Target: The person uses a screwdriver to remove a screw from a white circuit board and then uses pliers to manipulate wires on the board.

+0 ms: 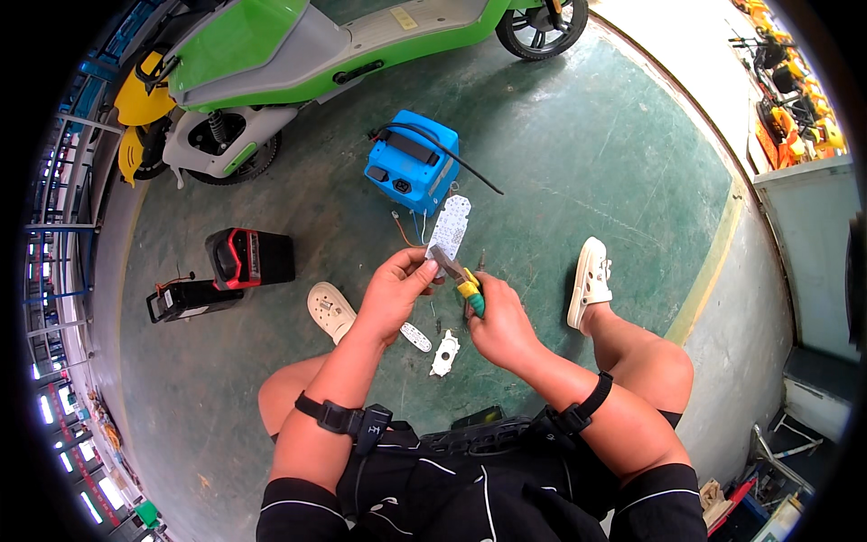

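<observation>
My left hand (397, 291) pinches the lower end of a long white circuit board (449, 224), thumb on top. Closed around the green and yellow handles of a pair of pliers (470, 287) is my right hand (502, 323). The pliers' jaws lie against the board's lower edge beside my left thumb; whether they bite on it I cannot tell. Thin wires (417, 230) hang by the board's left side. On the floor below my hands are a white bracket-like part (444, 353) and a white oval perforated piece (415, 337).
A blue battery case (417, 172) with a black cable stands just ahead. Black and red battery cases (253, 257) sit to the left. Beyond is a green and grey electric scooter (298, 54). My feet in cream clogs (591, 285) flank the work spot. A grey cabinet (804, 244) stands right.
</observation>
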The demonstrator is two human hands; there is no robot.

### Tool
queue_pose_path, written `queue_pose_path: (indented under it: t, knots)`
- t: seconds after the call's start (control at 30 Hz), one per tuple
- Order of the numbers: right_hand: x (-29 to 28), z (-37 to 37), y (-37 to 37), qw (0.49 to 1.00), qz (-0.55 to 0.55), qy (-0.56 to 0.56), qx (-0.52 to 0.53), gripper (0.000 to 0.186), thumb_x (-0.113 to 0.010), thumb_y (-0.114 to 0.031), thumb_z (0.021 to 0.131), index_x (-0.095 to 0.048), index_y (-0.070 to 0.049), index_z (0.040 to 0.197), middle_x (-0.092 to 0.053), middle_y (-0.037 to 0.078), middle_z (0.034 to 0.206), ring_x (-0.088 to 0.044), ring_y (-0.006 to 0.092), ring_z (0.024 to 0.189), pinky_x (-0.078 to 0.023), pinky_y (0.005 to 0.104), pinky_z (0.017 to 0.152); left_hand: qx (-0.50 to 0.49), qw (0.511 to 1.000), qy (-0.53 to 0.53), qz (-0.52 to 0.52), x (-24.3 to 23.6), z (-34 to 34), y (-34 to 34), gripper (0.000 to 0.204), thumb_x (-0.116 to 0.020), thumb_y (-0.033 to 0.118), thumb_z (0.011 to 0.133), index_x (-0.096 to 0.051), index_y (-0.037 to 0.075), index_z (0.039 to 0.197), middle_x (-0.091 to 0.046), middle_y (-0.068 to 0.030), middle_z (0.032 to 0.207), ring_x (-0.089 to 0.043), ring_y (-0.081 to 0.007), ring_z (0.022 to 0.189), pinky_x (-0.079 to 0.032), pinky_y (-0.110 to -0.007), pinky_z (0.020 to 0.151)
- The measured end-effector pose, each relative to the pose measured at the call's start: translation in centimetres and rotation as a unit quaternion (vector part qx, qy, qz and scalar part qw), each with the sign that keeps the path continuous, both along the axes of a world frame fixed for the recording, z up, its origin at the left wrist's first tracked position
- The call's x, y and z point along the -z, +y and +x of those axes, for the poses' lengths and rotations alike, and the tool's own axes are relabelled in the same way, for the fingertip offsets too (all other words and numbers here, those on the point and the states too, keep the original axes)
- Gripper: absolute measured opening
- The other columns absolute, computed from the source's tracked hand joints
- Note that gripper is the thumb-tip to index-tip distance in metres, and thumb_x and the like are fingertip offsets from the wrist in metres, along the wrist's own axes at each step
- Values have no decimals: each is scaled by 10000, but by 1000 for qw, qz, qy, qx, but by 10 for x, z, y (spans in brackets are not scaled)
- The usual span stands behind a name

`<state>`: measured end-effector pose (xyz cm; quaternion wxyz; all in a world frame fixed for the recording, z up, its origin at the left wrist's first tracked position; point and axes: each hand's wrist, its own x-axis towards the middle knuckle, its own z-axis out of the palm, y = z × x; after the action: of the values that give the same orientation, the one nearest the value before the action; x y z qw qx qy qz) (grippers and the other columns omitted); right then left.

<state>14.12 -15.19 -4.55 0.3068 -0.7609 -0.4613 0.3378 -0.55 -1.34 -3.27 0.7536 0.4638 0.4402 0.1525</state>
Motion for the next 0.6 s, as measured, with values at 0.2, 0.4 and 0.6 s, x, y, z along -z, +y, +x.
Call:
queue_pose_path:
  t: [0.2, 0.4, 0.6]
  knots:
    - [-7, -1, 3, 996, -34, 86, 2, 578, -622, -14, 796, -475, 39, 1352, -582, 301, 1243, -538, 456, 1219, -412, 488, 1054, -11, 1000, 24, 0, 1, 1, 1, 388, -694, 280, 984, -621, 21, 1263, -658, -27, 1071, -612, -116, 962, -501, -289, 845]
    - [-6, -3, 2, 996, -38, 86, 13, 604, -639, -28, 802, -464, 32, 1377, -567, 300, 1282, -523, 450, 1252, -408, 481, 1071, -32, 999, 8, 2, 4, 1, 0, 377, -700, 255, 982, -642, 13, 1266, -672, -27, 1004, -606, -102, 895, -501, -279, 816]
    - [-1, -2, 2, 993, -48, 111, 13, 612, -639, -25, 798, -461, 33, 1381, -563, 299, 1290, -519, 450, 1259, -405, 476, 1076, -49, 999, -11, -8, 8, 0, 2, 367, -723, 220, 967, -607, -2, 1236, -646, -15, 962, -607, -84, 853, -516, -246, 783]
